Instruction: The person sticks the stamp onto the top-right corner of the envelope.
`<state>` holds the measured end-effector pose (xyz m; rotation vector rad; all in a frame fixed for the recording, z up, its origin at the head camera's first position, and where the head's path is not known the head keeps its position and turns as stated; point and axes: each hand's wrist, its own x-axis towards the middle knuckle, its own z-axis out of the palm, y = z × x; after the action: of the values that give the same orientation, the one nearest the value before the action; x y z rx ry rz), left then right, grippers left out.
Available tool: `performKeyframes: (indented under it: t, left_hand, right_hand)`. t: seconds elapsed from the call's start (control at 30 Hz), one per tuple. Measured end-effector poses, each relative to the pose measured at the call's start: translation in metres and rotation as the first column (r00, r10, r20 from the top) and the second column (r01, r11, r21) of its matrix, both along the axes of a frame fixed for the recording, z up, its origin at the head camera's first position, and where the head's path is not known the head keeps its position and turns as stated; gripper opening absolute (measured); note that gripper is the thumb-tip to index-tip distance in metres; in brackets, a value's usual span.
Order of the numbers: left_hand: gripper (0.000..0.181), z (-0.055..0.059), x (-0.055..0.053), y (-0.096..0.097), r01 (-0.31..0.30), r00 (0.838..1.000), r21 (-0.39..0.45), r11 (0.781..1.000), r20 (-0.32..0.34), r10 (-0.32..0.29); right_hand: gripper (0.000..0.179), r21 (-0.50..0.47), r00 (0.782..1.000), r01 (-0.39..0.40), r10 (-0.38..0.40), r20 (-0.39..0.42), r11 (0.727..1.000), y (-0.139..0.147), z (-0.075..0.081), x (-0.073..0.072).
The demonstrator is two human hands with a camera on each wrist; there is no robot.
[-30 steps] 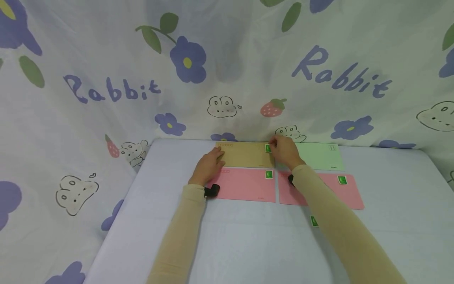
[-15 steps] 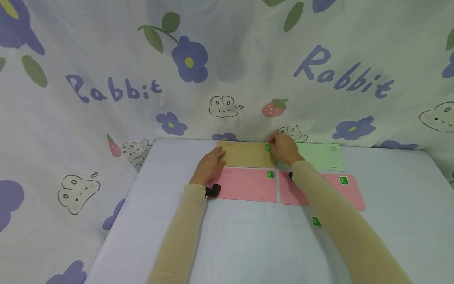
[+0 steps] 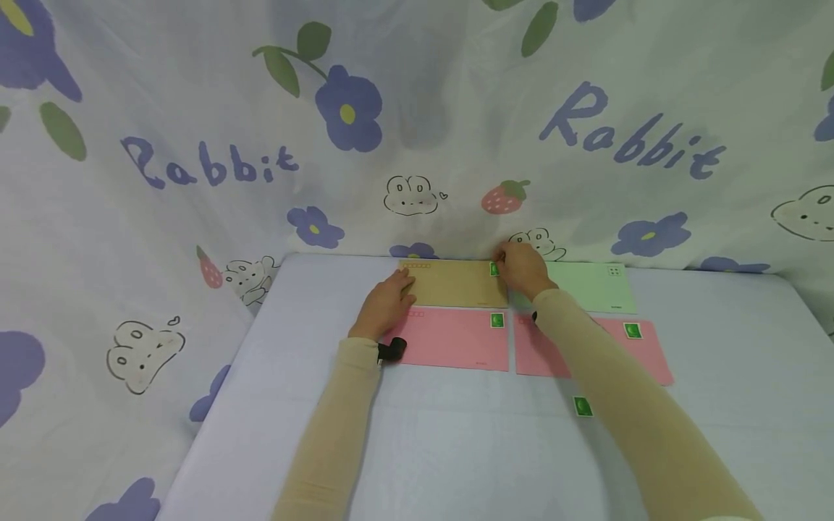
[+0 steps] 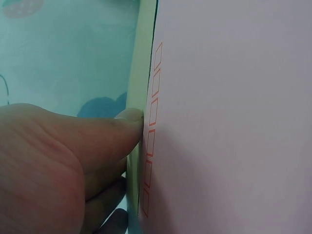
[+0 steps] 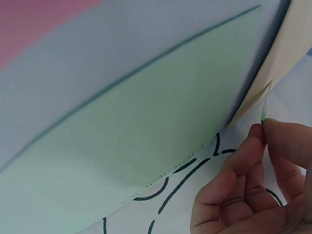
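Observation:
My right hand [image 3: 525, 270] pinches a small green postage stamp [image 3: 494, 269] between thumb and fingertip, at the top right corner of a brown envelope [image 3: 452, 284]. Seen edge-on in the right wrist view, the stamp [image 5: 264, 108] tilts up near the brown paper [image 5: 263, 80]. On the left, my left hand [image 3: 383, 307] rests with its fingers on the brown envelope's left end. Its thumb [image 4: 129, 117] lies along the seam with a pink envelope [image 4: 229, 117] in the left wrist view. That pink envelope [image 3: 449, 344] lies just below the brown one and bears a green stamp [image 3: 497, 320].
A light green envelope [image 3: 589, 289] lies right of the brown one, partly under my right hand. Below it is a second pink envelope [image 3: 641, 354] with its own stamp [image 3: 633, 331], partly covered by my sleeve. One loose stamp [image 3: 583, 407] sits on the white tabletop [image 3: 456, 449].
My right hand has edged slightly upward with the stamp at the brown envelope's corner. The left hand keeps its place on the envelope.

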<state>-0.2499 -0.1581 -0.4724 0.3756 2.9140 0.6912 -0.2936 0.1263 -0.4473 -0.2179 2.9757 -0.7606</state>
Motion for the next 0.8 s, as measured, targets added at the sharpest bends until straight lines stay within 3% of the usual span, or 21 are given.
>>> performKeyframes:
  t: [0.8]
  left_hand:
    - [0.049,0.0,0.0004,0.0005,-0.009,1.0,0.008,1.0,0.017,0.008]
  right_hand:
    - [0.019,0.041,1.0,-0.024,0.024,-0.005,0.999,0.0023,-0.0075,-0.0062]
